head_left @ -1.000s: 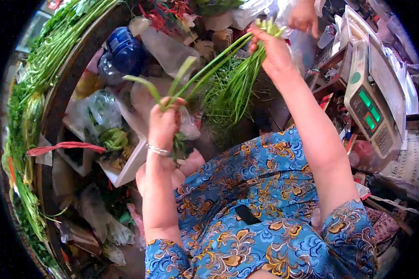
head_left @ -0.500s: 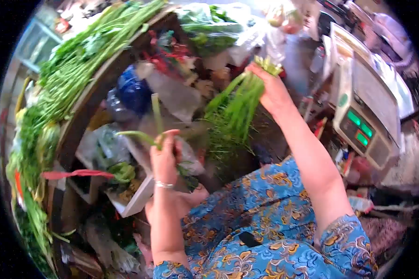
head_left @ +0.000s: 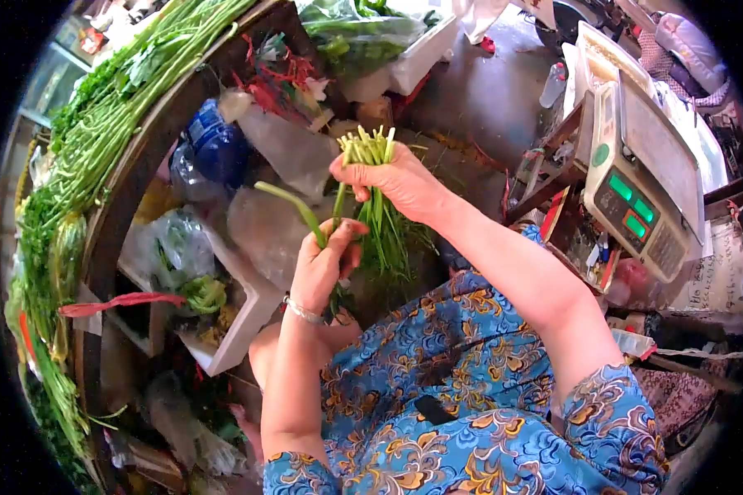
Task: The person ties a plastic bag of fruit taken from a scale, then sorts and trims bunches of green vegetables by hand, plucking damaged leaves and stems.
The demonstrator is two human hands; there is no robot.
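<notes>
A bunch of green stalks [head_left: 380, 223] hangs leaf end down from my right hand [head_left: 392, 177], whose fingers are wrapped round it just below the pale cut ends. Lower and to the left, my left hand [head_left: 326, 264] is closed on a few green stems [head_left: 293, 200]; one of them sticks out to the upper left. Another stem runs up between the two hands, which are close together. A bracelet [head_left: 304, 311] circles my left wrist. The lower ends of the stems in my left hand are largely hidden behind the fingers.
Long leafy greens [head_left: 120, 124] lie along the curved ledge [head_left: 153, 136] at left. A digital scale [head_left: 640, 198] stands at right. A blue bottle [head_left: 215, 144], a white foam box [head_left: 243, 309] and clear plastic bags [head_left: 169, 247] are at centre left. Bagged greens [head_left: 359, 41] sit at the top.
My right hand has moved left with the bunch, closer to my left hand. The other person's hand at the top is out of view. The camera view has shifted.
</notes>
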